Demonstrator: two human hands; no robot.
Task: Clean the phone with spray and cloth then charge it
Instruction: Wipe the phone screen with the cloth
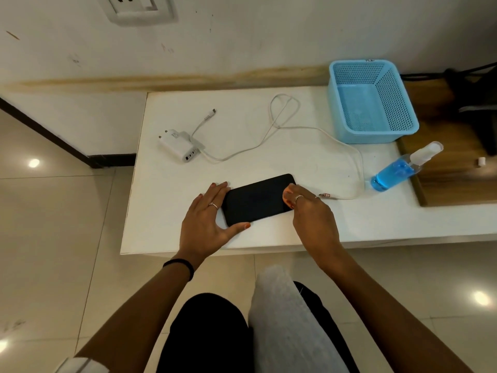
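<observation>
On the white table (pixel 166 227), near its front edge: a flat black phone (pixel 255 201), rounded corners, matte face, lying slantwise. At the phone's left end, left hand (pixel 207 222) spread wide, straight fingers laid against the short edge, thumb stretched along the near long edge; nothing gripped. At the phone's right end, right hand (pixel 309 211) with fingers bent down onto the top corner, touching the dark surface; whether pressing or pinching, cannot tell. Just right of the phone, a thin white cable (pixel 309 128), its small plug end resting beside the right hand, then looping behind the phone in loose curves to a blocky white charger (pixel 180 146) lying behind and left of the phone. Farther right of the phone, a clear plastic spray bottle (pixel 398 169) with blue liquid, standing at the table's right edge. Behind and right of the phone, a light blue perforated plastic basket (pixel 403 127), rectangular. Well behind the phone, on the wall, a white socket (pixel 139 8).
</observation>
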